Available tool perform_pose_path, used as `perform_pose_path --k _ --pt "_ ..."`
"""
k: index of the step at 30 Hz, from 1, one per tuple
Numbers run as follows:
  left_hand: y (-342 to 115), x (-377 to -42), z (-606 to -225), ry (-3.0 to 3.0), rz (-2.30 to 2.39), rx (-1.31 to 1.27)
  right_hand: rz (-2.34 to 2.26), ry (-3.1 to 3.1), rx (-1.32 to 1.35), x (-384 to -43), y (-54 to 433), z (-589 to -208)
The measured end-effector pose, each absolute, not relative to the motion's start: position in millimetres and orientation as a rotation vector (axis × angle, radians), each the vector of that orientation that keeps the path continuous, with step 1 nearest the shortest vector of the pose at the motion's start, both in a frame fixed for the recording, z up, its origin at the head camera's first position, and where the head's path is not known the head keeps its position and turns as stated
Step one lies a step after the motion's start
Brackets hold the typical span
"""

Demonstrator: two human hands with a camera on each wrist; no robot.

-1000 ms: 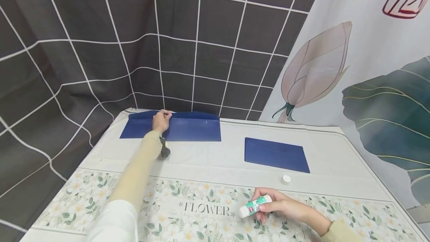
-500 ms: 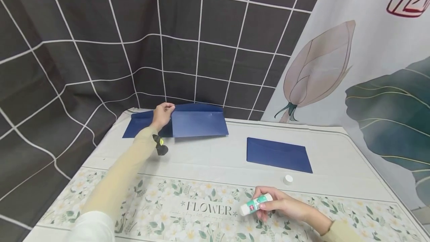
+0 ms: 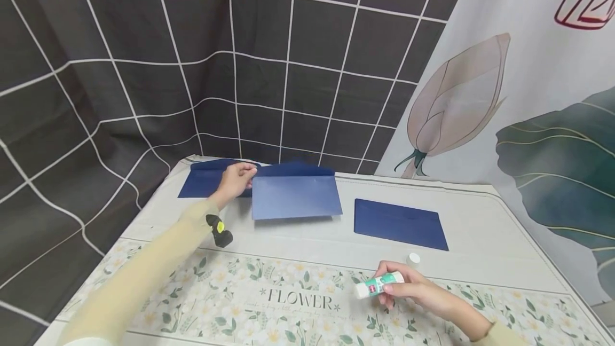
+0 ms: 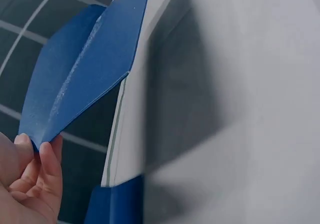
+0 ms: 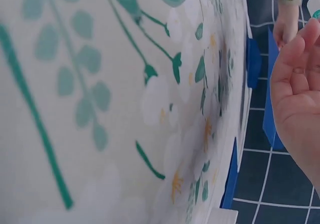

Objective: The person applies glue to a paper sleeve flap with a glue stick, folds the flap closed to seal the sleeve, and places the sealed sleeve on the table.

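Observation:
My left hand (image 3: pixel 235 179) pinches the left corner of a dark blue envelope (image 3: pixel 297 199), whose flap is unfolded at the back. It is lifted off the table and casts a shadow. In the left wrist view, a whitish streak runs along the fold of the envelope (image 4: pixel 100 58), and my thumb and fingers hold its corner. Another blue envelope (image 3: pixel 199 181) lies behind my left hand, partly covered. My right hand (image 3: pixel 408 284) grips a green and white glue stick (image 3: pixel 379 284) over the flowered cloth. A small white cap (image 3: pixel 414 259) stands just behind that hand.
A third blue envelope (image 3: pixel 401 224) lies flat on the right, its flap folded down. The table wears a white cloth (image 3: pixel 298 242) with a flowered band reading FLOWER. A dark checked curtain (image 3: pixel 259 79) hangs right behind the table's back edge.
My left hand has lifted the envelope from the spread at the back and brought it right and toward me, uncovering the one at left. The right hand has shifted slightly right with the glue stick.

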State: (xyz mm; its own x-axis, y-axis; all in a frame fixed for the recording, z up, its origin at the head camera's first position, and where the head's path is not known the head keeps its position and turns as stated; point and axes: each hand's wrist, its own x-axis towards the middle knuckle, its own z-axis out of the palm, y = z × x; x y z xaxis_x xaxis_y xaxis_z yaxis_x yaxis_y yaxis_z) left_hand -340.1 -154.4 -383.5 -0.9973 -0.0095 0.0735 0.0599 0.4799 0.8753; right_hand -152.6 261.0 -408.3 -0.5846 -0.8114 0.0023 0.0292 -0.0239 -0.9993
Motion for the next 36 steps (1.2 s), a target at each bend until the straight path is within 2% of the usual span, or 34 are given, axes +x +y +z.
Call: perform_pose_path --k 15,26,36 --pt "-122.2 -276.1 -397.6 -2.69 -1.693 -0.268 -1.736 1.68 -0.809 -151.8 270.2 -402.3" --pt "-117.9 -249.1 -412.5 -2.723 -1.851 -0.311 -1.753 1.667 -0.829 -150.6 272.8 -404.2" --pt "-118.0 -235.9 -425.6 -2.72 -1.962 -0.507 -1.76 1.675 -0.875 -149.9 271.6 -408.6"
